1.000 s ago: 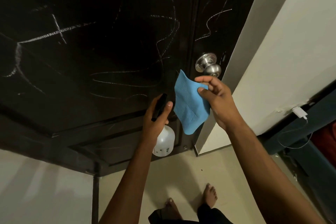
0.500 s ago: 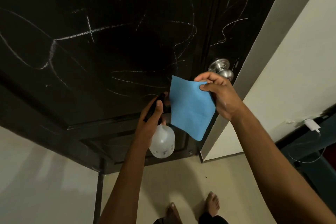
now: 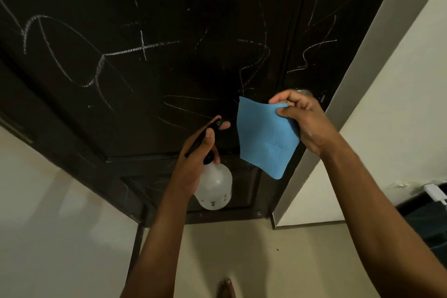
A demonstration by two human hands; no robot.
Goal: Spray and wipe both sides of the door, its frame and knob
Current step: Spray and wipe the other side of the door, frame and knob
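Observation:
A dark door covered in white chalk scribbles fills the upper view. My left hand grips a white spray bottle by its black trigger head, which points at the door. A blue cloth hangs from the pinched fingers of my right hand, held up in front of the door's right edge. Only a sliver of the metal knob shows above my right knuckles. The dark frame runs along the door's left side.
A pale wall stands right of the door and another at the lower left. The floor is beige, with my foot at the bottom. A white charger is plugged in at the right edge.
The view has tilted upward, so more of the door shows. My right hand with the cloth has risen in front of the knob and now hides most of it. The left hand still holds the bottle.

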